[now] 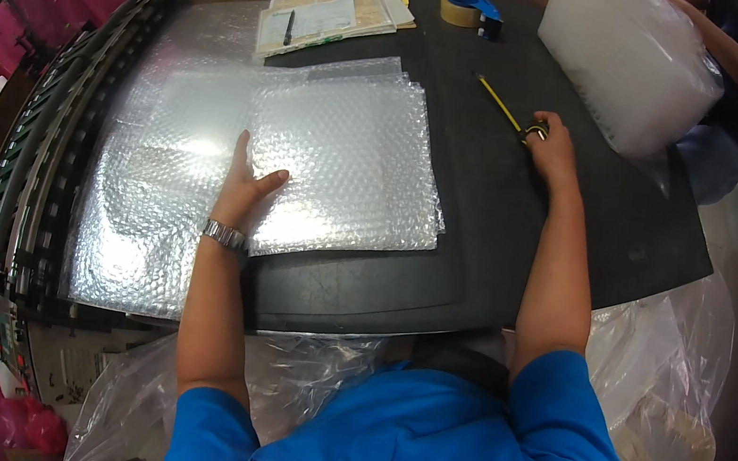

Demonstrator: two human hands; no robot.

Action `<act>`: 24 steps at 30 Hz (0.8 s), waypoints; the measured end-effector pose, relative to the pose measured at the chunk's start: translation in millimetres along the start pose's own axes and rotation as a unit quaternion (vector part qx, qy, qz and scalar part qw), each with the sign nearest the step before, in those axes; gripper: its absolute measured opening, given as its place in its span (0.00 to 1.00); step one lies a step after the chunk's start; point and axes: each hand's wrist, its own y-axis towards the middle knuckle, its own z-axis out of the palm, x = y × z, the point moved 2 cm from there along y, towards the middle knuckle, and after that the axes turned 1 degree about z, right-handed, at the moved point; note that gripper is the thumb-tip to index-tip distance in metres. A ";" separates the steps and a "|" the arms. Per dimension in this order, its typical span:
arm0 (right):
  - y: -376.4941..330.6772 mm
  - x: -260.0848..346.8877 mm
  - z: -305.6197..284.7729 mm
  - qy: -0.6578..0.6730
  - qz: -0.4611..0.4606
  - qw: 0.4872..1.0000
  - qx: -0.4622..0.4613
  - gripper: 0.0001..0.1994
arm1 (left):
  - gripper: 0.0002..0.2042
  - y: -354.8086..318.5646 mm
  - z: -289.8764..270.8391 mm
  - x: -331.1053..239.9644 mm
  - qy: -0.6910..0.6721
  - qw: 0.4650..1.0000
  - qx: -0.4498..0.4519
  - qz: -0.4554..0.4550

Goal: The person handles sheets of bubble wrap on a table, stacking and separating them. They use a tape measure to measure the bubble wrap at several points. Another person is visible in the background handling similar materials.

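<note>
We count one stack of bubble-wrap sheets (350, 166) on the black mat (522, 225), our left hand (244, 183) flat and open on it. Right hand (553, 148) closed around one yellow utility knife (507, 113). One tape roll (464, 8), one clipboard of papers (329, 19) behind.

Flat see-through bubble wrap sheets (346, 160) stacked on black mat, pressed under one hand, yellow n black knife (510, 116) w/ thin blade out, lying to the right, held at its end
</note>
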 end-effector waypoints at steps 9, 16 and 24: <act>-25.7 57.0 5.5 0.147 -0.154 0.977 -0.015 0.33 | 0.44 -2.6 2.8 -11.0 -0.003 0.980 -0.022 0.197; -79.9 109.2 51.1 0.558 -0.032 0.737 0.381 0.39 | 0.33 -8.3 11.1 -9.1 0.060 0.955 -0.060 0.284; -76.5 103.3 44.1 0.610 0.011 0.676 0.414 0.33 | 0.20 4.0 0.9 9.2 -0.204 0.968 -0.054 0.136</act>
